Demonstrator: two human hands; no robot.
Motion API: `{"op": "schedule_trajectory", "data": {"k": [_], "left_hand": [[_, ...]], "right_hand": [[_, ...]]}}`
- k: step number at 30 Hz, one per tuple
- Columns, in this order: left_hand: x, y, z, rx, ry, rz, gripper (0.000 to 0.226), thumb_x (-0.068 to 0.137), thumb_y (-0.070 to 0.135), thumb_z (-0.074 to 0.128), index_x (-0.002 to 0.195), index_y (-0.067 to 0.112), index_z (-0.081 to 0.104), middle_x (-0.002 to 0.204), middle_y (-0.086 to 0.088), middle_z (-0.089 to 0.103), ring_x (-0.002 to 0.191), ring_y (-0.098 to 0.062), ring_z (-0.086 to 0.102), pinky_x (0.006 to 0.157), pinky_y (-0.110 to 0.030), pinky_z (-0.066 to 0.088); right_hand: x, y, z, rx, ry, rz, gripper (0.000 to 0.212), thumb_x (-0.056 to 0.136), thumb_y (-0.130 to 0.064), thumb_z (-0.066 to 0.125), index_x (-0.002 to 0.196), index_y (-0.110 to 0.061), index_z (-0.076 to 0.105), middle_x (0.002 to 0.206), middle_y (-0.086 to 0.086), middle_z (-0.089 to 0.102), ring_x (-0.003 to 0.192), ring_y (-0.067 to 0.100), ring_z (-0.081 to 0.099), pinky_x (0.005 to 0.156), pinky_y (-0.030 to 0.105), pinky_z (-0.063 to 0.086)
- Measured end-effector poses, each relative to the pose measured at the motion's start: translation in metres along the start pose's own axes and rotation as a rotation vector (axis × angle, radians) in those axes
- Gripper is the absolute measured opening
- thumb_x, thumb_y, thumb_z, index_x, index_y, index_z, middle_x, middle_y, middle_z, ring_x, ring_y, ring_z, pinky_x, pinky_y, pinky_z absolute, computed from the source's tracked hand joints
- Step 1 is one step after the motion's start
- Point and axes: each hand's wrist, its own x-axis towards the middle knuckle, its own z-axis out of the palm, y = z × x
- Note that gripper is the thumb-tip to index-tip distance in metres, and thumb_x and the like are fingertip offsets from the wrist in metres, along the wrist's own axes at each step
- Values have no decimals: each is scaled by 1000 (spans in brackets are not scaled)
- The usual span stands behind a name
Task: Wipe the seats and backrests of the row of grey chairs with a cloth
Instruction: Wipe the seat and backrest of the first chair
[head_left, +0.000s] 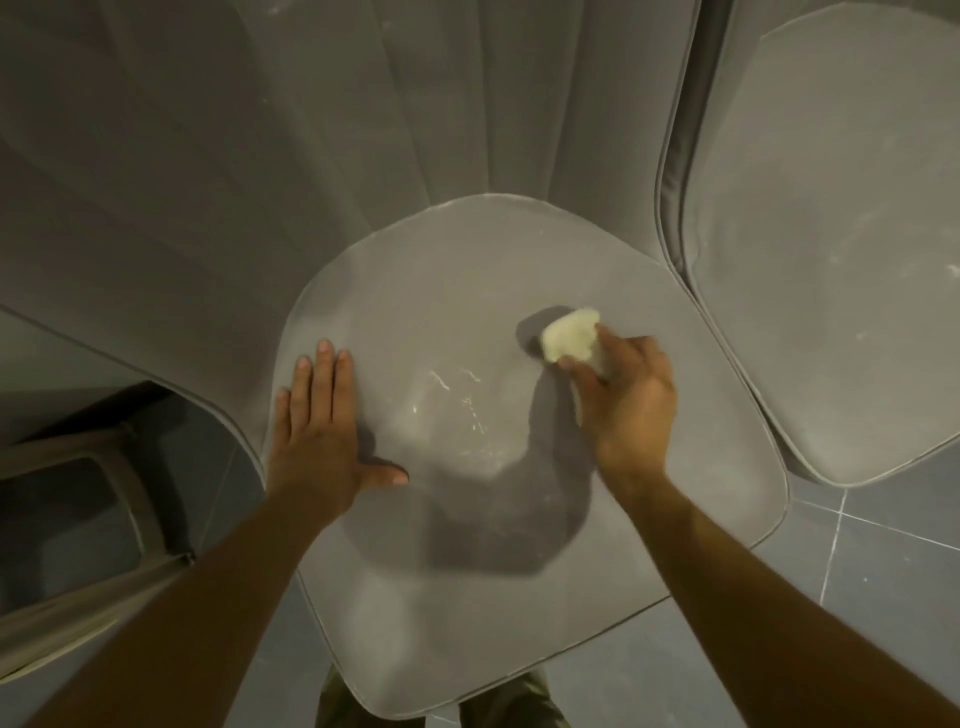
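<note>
A grey chair seat fills the middle of the view, with its ribbed grey backrest rising behind it. My right hand grips a small folded pale-yellow cloth and holds it against the seat's right half. Fingers straight, my left hand lies flat on the seat's left edge. Faint white streaks mark the seat between my hands.
A second grey chair stands close on the right, its seat dusty. At the lower left are a metal chair frame and dark floor. Grey floor tiles show at the lower right. My legs are just below the seat's front edge.
</note>
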Motion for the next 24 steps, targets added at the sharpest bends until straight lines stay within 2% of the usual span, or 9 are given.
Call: {"op": "schedule_trajectory", "data": {"k": [3, 7, 9, 11, 13, 16, 20, 22, 24], "left_hand": [[1, -1, 0, -17, 11, 7, 134, 64, 69, 68, 129, 20, -39, 153, -5, -32, 142, -24, -26, 116, -38, -13], [3, -5, 3, -90, 33, 52, 137, 61, 62, 74, 139, 18, -29, 155, -4, -27, 143, -24, -24, 115, -37, -13], [3, -8, 4, -139, 34, 74, 138, 59, 59, 78, 145, 17, -21, 156, -2, -24, 143, -20, -24, 114, -34, -15], [1, -10, 5, -172, 34, 106, 136, 59, 60, 77, 148, 17, -15, 157, -1, -22, 140, -13, -26, 112, -30, -18], [-4, -13, 6, -189, 34, 139, 132, 61, 62, 74, 149, 15, -13, 157, -2, -19, 136, -7, -26, 110, -26, -19], [-17, -20, 9, -152, 13, 184, 130, 61, 72, 64, 142, 18, -23, 155, -2, -24, 135, -8, -29, 107, -22, -25], [-39, -29, 20, -93, 40, 81, 135, 53, 84, 54, 136, 16, -29, 156, -7, -23, 135, -13, -31, 108, -32, -27], [-41, -33, 25, -91, 39, 16, 134, 45, 92, 33, 131, 17, -38, 147, -2, -38, 129, -12, -42, 102, -33, -35], [-38, -36, 30, -111, 5, 1, 134, 40, 94, 26, 123, 20, -49, 134, 5, -52, 121, -11, -52, 95, -33, -41]], "right_hand": [[35, 18, -30, -24, 182, 101, 42, 83, -27, 68, 117, -4, 59, 104, 18, 52, 95, 32, 52, 86, 29, 38], [56, 25, -36, -100, 73, 168, 36, 90, -27, 57, 110, 3, 57, 107, 25, 50, 99, 42, 50, 90, 48, 40], [34, 4, -14, -50, 43, 99, 26, 89, -18, 58, 101, 6, 59, 95, 23, 54, 90, 38, 52, 85, 45, 43], [-7, -21, 15, 25, -44, 34, 19, 89, -13, 60, 98, 4, 60, 84, 11, 54, 82, 25, 50, 81, 30, 44], [-49, -42, 40, 27, -165, -87, 28, 90, -14, 59, 113, 2, 60, 95, 14, 56, 89, 22, 47, 86, 30, 40], [-65, -49, 45, 23, -248, -145, 35, 89, -16, 60, 122, -4, 58, 109, 18, 55, 102, 32, 50, 92, 25, 35], [-20, -47, 30, -1, -8, -141, 34, 86, -13, 61, 119, -3, 60, 103, 25, 55, 96, 41, 51, 88, 47, 42], [10, -43, 37, -156, -16, -77, 36, 88, -19, 59, 123, -10, 58, 113, 20, 54, 103, 39, 47, 91, 44, 37], [19, -46, 50, -273, -59, -41, 36, 90, -24, 57, 125, -15, 57, 119, 14, 52, 107, 36, 44, 91, 39, 32]]}}
